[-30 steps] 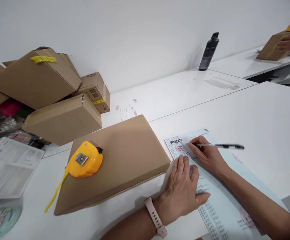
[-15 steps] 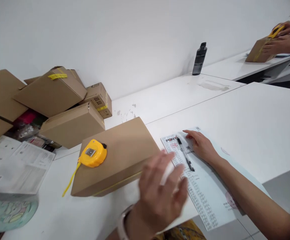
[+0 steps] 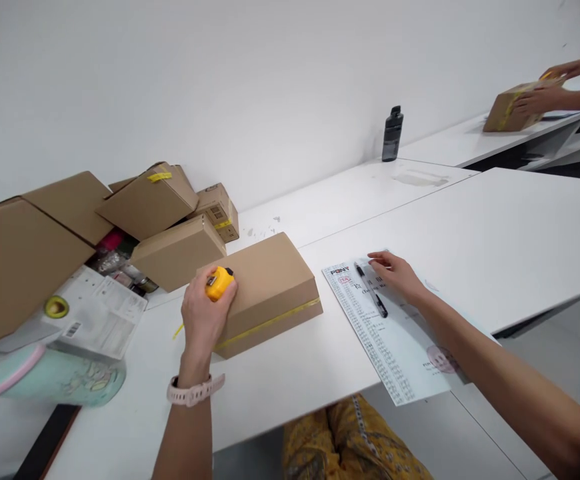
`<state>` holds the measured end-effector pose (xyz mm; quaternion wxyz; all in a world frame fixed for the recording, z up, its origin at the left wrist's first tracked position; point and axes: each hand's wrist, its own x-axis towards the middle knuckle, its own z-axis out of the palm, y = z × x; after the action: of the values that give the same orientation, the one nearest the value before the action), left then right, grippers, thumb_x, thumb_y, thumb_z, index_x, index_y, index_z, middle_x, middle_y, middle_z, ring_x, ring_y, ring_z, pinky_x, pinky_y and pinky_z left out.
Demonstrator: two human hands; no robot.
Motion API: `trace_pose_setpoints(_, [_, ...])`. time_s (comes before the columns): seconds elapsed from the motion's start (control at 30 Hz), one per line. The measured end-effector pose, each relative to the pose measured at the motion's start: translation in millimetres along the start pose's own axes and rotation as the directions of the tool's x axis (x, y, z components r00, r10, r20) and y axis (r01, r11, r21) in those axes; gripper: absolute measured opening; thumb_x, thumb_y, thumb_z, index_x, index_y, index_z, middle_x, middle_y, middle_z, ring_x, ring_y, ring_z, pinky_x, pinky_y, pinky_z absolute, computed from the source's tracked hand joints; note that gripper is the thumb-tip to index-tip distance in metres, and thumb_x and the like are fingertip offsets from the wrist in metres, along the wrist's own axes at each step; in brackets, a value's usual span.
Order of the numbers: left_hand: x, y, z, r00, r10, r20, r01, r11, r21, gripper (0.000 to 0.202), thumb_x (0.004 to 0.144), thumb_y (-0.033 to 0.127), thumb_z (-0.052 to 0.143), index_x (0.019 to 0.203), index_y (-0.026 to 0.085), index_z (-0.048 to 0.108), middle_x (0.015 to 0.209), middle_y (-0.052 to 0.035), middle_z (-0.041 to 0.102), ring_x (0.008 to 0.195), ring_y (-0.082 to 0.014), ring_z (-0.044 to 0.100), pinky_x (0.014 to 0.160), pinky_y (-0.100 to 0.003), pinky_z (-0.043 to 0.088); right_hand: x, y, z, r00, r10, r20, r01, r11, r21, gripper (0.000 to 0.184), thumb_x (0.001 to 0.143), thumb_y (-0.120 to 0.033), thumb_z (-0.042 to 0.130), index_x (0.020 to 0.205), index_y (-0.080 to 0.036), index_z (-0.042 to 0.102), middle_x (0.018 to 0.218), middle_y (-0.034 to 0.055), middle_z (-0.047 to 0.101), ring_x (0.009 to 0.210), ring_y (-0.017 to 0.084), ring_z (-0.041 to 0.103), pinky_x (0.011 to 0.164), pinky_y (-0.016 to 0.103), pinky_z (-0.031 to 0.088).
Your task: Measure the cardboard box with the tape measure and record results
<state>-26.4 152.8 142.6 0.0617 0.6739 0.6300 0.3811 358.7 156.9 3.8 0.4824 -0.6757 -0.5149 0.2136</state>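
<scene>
My left hand (image 3: pixel 203 315) is wrapped round a yellow tape measure (image 3: pixel 219 283) that sits on top of a flat brown cardboard box (image 3: pixel 270 283) banded with yellow tape. My right hand (image 3: pixel 395 273) lies flat with fingers stretched out on a printed paper form (image 3: pixel 395 347). A black pen (image 3: pixel 371 291) lies loose on the form just left of those fingers.
Several cardboard boxes (image 3: pixel 160 200) are piled at the back left against the wall. A printed booklet (image 3: pixel 95 313) and a pale green bottle (image 3: pixel 60 377) lie at the left. A dark bottle (image 3: pixel 391 133) stands by the wall. Another person's hands (image 3: pixel 540 97) hold a box on a far table.
My right hand has laid the pen down on the form and now rests flat. My left hand has left the form, crossed to the left and closed on the tape measure.
</scene>
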Motion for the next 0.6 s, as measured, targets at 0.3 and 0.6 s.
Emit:
trace_pose_setpoints(0.3, [-147.9,32.8,13.6,0.689,0.237,0.685,0.219,0.833,-0.509,0.072,0.056,0.035,0.085,0.124,0.032,0.059,0.121,-0.0054,0.071,0.105,-0.0318,0.069,0.089,-0.041,0.057,-173.4,-95.2,-4.9,0.797,-0.053,0.602,-0.283,0.847,0.450,0.052,0.099,-0.065,0.041,0.112,-0.026,0.073,0.097,0.0087,0.072,0.083,0.024,0.066,0.076,0.041,0.056])
trace_pose_setpoints(0.6, [-188.1,8.1,20.3,0.648,0.125,0.751,0.458,0.724,-0.516,0.083,0.049,0.039,0.084,0.127,0.038,0.055,0.095,-0.0018,0.062,0.074,-0.0241,0.064,0.065,-0.037,0.052,-214.1,-88.1,6.0,0.724,0.011,0.690,-0.466,0.745,0.478,0.037,0.083,-0.067,0.066,0.092,-0.032,0.070,0.080,0.0016,0.061,0.074,0.022,0.056,0.070,0.039,0.049])
